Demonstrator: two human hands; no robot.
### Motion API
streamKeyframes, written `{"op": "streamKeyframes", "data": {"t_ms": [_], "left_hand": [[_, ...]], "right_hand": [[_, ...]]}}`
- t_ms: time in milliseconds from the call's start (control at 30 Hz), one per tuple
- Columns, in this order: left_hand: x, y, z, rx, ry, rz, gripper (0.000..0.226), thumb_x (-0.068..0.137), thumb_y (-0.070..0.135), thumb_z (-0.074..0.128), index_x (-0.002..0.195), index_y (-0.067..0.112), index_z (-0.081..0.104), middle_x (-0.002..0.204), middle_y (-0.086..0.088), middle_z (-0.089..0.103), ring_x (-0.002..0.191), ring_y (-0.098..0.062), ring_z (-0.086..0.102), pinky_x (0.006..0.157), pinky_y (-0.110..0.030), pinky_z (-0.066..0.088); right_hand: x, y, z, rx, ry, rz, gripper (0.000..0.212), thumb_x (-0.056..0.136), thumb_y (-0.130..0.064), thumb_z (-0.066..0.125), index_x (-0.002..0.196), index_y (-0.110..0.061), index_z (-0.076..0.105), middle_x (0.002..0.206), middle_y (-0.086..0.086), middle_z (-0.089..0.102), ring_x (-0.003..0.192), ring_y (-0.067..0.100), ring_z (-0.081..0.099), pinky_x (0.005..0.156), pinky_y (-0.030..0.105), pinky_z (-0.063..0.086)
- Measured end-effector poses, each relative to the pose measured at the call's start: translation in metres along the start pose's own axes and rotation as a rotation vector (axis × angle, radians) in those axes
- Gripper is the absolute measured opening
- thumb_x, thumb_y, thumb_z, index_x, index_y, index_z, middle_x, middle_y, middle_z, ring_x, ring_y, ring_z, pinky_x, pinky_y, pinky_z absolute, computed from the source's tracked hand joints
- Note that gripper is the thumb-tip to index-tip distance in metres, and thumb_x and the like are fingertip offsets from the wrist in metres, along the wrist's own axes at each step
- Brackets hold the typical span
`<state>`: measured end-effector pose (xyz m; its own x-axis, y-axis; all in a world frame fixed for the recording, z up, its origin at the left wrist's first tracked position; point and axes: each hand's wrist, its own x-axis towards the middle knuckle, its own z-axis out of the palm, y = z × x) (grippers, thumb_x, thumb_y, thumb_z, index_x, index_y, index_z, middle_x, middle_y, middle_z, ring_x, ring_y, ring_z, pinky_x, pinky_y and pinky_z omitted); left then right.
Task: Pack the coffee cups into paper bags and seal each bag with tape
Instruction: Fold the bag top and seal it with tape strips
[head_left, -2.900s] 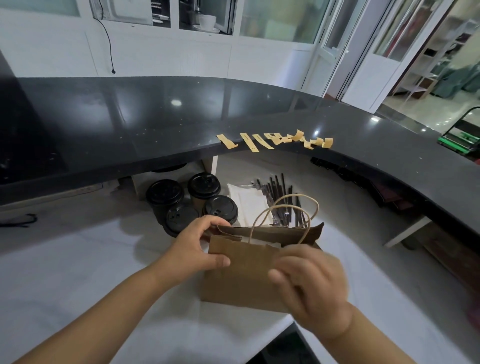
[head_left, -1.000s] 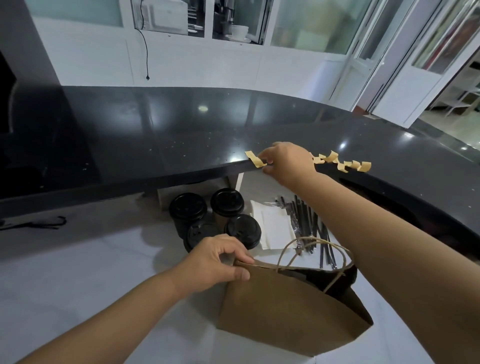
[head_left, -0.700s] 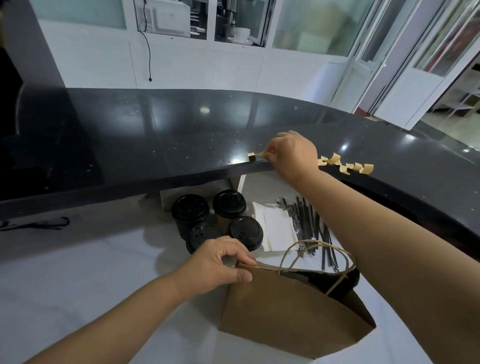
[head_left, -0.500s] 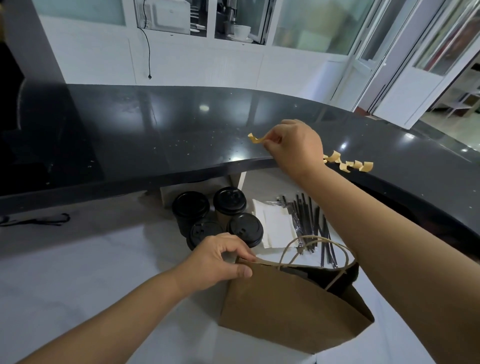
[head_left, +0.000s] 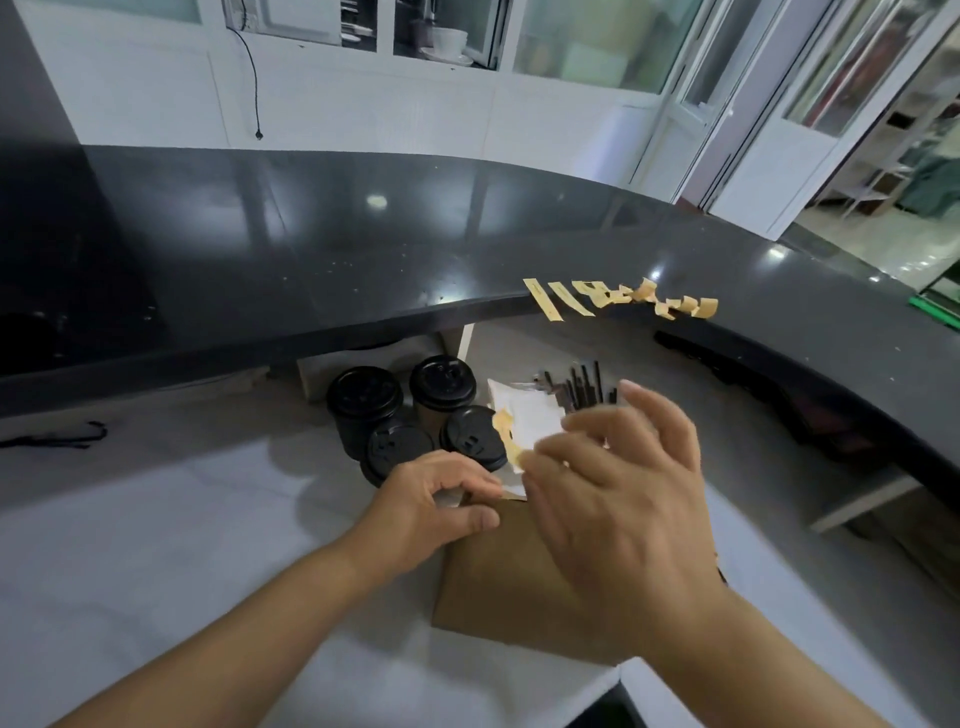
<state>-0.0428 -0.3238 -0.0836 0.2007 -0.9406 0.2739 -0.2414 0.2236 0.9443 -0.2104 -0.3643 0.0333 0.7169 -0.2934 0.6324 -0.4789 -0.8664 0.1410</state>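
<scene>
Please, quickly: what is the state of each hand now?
Left hand: grip closed on the top edge of the paper bag.
Right hand: fingertips hold a tape strip above the bag.

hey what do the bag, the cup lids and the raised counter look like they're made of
Bag: matte brown kraft paper, judging by its flat, dull face and creased edge.
Cup lids: black plastic, likely, with a faint sheen and moulded rims.
Raised counter: glossy black polished stone or a stone-look composite; it mirrors the windows and lights and shows fine speckles.
</scene>
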Motion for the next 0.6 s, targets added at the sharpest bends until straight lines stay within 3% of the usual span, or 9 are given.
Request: {"op": "streamKeyframes", "data": {"t_ms": [67, 133, 167, 233, 267, 333, 367, 467, 600], "left_hand": [[-0.002, -0.002, 0.001, -0.008, 0.023, 0.01, 0.031, 0.063, 0.024, 0.08, 0.08, 0.049, 0.071, 0.091, 0.024, 0.067, 0.09, 0.001, 0.062, 0.083, -0.011, 0.043], [-0.004, -0.007, 0.003, -0.02, 0.033, 0.008, 0.027, 0.065, 0.019, 0.081, 0.08, 0.04, 0.074, 0.091, 0.018, 0.069, 0.091, -0.003, 0.063, 0.084, -0.016, 0.046], [-0.004, -0.008, 0.004, -0.038, 0.04, -0.003, 0.022, 0.065, 0.021, 0.082, 0.082, 0.034, 0.076, 0.091, 0.014, 0.069, 0.092, -0.006, 0.064, 0.085, -0.022, 0.048], [-0.006, -0.009, 0.006, -0.075, 0.065, -0.005, 0.022, 0.063, 0.03, 0.081, 0.084, 0.034, 0.076, 0.092, 0.008, 0.07, 0.092, -0.014, 0.066, 0.086, -0.031, 0.052], [-0.006, -0.009, 0.007, -0.085, 0.077, -0.004, 0.022, 0.063, 0.033, 0.079, 0.085, 0.034, 0.076, 0.092, 0.007, 0.07, 0.091, -0.015, 0.066, 0.085, -0.031, 0.052], [-0.007, -0.008, 0.008, -0.08, 0.085, -0.001, 0.023, 0.064, 0.036, 0.076, 0.086, 0.031, 0.076, 0.092, 0.005, 0.071, 0.091, -0.014, 0.066, 0.084, -0.027, 0.052], [-0.007, -0.008, 0.007, -0.065, 0.085, 0.007, 0.023, 0.065, 0.037, 0.076, 0.087, 0.029, 0.076, 0.092, 0.006, 0.071, 0.091, -0.012, 0.066, 0.084, -0.025, 0.051], [-0.007, -0.007, 0.009, -0.023, 0.092, 0.041, 0.022, 0.066, 0.032, 0.079, 0.087, 0.026, 0.075, 0.091, 0.009, 0.071, 0.09, -0.009, 0.066, 0.083, -0.018, 0.048], [-0.008, -0.004, 0.01, -0.024, 0.111, 0.027, 0.019, 0.066, 0.018, 0.078, 0.084, 0.023, 0.076, 0.089, 0.008, 0.07, 0.088, -0.008, 0.066, 0.084, -0.02, 0.05]], "right_hand": [[-0.022, -0.004, 0.002, -0.002, 0.001, -0.002, 0.018, 0.084, -0.019, 0.058, 0.081, -0.019, 0.076, 0.089, -0.01, 0.07, 0.113, 0.011, 0.05, 0.115, 0.041, 0.019], [-0.036, -0.013, -0.001, 0.077, 0.004, 0.015, 0.031, 0.089, -0.023, 0.047, 0.093, -0.018, 0.078, 0.107, 0.0, 0.071, 0.119, 0.02, 0.053, 0.107, 0.049, 0.029], [-0.037, -0.02, -0.007, 0.123, 0.042, 0.024, 0.031, 0.092, -0.025, 0.047, 0.096, -0.021, 0.078, 0.108, -0.002, 0.071, 0.118, 0.017, 0.054, 0.104, 0.048, 0.033], [-0.036, -0.035, -0.018, 0.153, 0.134, 0.008, 0.019, 0.088, -0.024, 0.06, 0.09, -0.024, 0.078, 0.1, -0.008, 0.072, 0.103, 0.008, 0.059, 0.097, 0.032, 0.039], [-0.036, -0.039, -0.018, 0.132, 0.151, -0.026, 0.013, 0.083, -0.02, 0.067, 0.087, -0.02, 0.079, 0.096, -0.007, 0.073, 0.09, 0.01, 0.062, 0.085, 0.029, 0.045], [-0.041, -0.037, -0.008, 0.114, 0.107, -0.065, 0.011, 0.078, -0.012, 0.073, 0.088, -0.01, 0.078, 0.094, 0.001, 0.073, 0.069, 0.019, 0.063, 0.061, 0.033, 0.049], [-0.045, -0.032, 0.001, 0.128, 0.067, -0.054, 0.013, 0.079, -0.012, 0.073, 0.091, -0.007, 0.076, 0.096, 0.005, 0.072, 0.067, 0.022, 0.063, 0.056, 0.034, 0.05], [-0.054, -0.017, 0.021, 0.113, -0.025, 0.015, 0.015, 0.083, -0.011, 0.07, 0.096, -0.003, 0.074, 0.097, 0.007, 0.07, 0.071, 0.022, 0.064, 0.057, 0.036, 0.053], [-0.057, -0.015, 0.03, 0.022, -0.076, 0.0, 0.015, 0.085, -0.012, 0.068, 0.096, -0.004, 0.074, 0.097, 0.006, 0.071, 0.07, 0.019, 0.061, 0.059, 0.031, 0.052]]}}
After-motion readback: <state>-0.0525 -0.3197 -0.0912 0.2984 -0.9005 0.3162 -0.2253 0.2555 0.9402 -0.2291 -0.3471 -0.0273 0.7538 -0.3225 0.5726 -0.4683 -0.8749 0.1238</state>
